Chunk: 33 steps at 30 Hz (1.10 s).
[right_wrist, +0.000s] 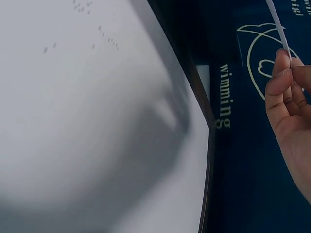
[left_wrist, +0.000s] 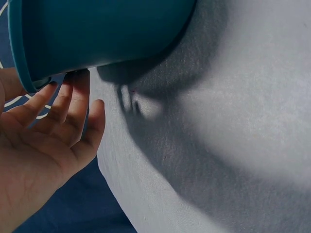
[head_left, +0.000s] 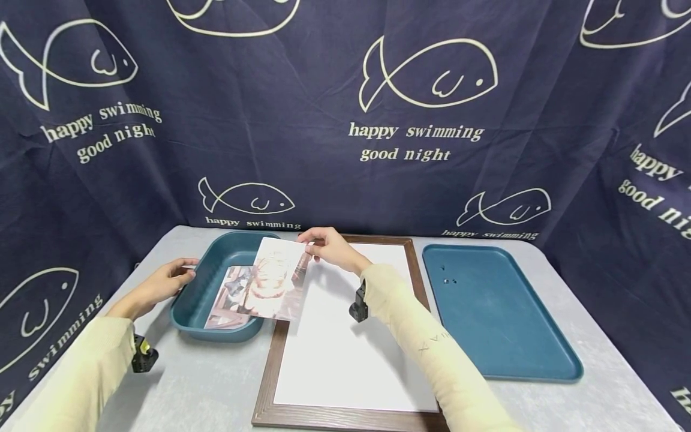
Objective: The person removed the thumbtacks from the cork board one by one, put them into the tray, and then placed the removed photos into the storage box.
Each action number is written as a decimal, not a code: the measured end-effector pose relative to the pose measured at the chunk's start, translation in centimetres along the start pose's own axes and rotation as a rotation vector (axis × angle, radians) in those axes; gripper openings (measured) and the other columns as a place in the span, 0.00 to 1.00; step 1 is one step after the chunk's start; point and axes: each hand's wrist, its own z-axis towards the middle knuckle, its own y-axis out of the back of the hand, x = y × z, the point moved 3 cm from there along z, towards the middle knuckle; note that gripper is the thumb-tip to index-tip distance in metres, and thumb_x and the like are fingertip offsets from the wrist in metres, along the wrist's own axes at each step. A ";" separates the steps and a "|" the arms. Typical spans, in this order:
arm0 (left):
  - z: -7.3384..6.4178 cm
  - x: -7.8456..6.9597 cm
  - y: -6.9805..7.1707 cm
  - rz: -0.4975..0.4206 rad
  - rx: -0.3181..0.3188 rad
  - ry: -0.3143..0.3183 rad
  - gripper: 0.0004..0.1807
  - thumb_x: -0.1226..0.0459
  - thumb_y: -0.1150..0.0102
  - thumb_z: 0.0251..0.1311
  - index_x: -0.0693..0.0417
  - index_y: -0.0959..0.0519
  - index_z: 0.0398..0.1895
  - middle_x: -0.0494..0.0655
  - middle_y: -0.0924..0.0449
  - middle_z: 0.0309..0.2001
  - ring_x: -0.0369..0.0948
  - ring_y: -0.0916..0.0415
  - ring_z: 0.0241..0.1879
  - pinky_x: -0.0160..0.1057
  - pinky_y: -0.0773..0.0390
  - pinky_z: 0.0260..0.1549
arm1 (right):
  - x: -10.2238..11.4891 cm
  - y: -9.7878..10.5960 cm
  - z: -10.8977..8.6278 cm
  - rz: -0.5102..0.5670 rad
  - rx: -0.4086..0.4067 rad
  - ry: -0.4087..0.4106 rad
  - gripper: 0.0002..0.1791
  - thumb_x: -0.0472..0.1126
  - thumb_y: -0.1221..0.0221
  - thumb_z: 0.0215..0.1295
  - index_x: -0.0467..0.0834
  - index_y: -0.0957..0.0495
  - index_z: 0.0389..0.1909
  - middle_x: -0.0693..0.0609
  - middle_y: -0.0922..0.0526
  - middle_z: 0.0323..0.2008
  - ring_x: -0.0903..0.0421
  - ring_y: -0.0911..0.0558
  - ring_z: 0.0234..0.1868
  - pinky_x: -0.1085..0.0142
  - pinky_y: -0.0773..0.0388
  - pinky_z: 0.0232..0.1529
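Observation:
My right hand (head_left: 335, 249) pinches a glossy photo print (head_left: 272, 279) by its upper right corner, between thumb and fingertips. In the right wrist view the print (right_wrist: 279, 29) shows edge-on. It is raised, overlapping the bin's right side and the white board's left frame in the head view. My left hand (head_left: 162, 283) holds the left rim of a deep blue-green bin (head_left: 186, 306); in the left wrist view its fingers (left_wrist: 77, 104) reach under the rim, thumb on the other side. Another photo print (head_left: 229, 300) lies in the bin, partly hidden behind the raised one.
A whiteboard (head_left: 356, 366) with a brown wooden frame lies flat at the table's middle. To its right is a shallow blue-green tray (head_left: 502, 318) with several tiny dark pieces (head_left: 447, 281) near its upper left. A dark blue fish-print curtain (head_left: 324, 120) hangs behind the table.

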 end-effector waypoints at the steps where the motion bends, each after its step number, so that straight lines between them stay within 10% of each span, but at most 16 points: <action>1: 0.0 0.0 0.0 0.000 0.001 0.000 0.25 0.62 0.61 0.69 0.71 0.44 0.62 0.72 0.33 0.53 0.38 0.30 0.44 0.38 0.26 0.37 | 0.0 -0.2 0.2 0.001 0.001 -0.002 0.14 0.24 0.49 0.58 0.33 0.24 0.45 0.44 0.23 0.37 0.57 0.26 0.24 0.62 0.28 0.26; 19: 0.1 0.0 -0.1 0.017 -0.002 0.006 0.25 0.62 0.61 0.68 0.71 0.44 0.62 0.72 0.33 0.53 0.42 0.29 0.45 0.39 0.26 0.38 | 4.6 -4.1 0.4 0.002 0.053 -0.004 0.14 0.23 0.51 0.60 0.27 0.27 0.48 0.32 0.28 0.42 0.58 0.30 0.22 0.73 0.32 0.22; 33: 0.0 -0.2 -0.1 0.026 0.000 0.004 0.25 0.62 0.60 0.68 0.71 0.43 0.62 0.72 0.32 0.52 0.47 0.29 0.46 0.38 0.26 0.37 | 2.3 -6.2 3.2 -0.053 -0.043 0.021 0.13 0.25 0.50 0.61 0.33 0.24 0.44 0.40 0.25 0.38 0.62 0.32 0.18 0.75 0.33 0.19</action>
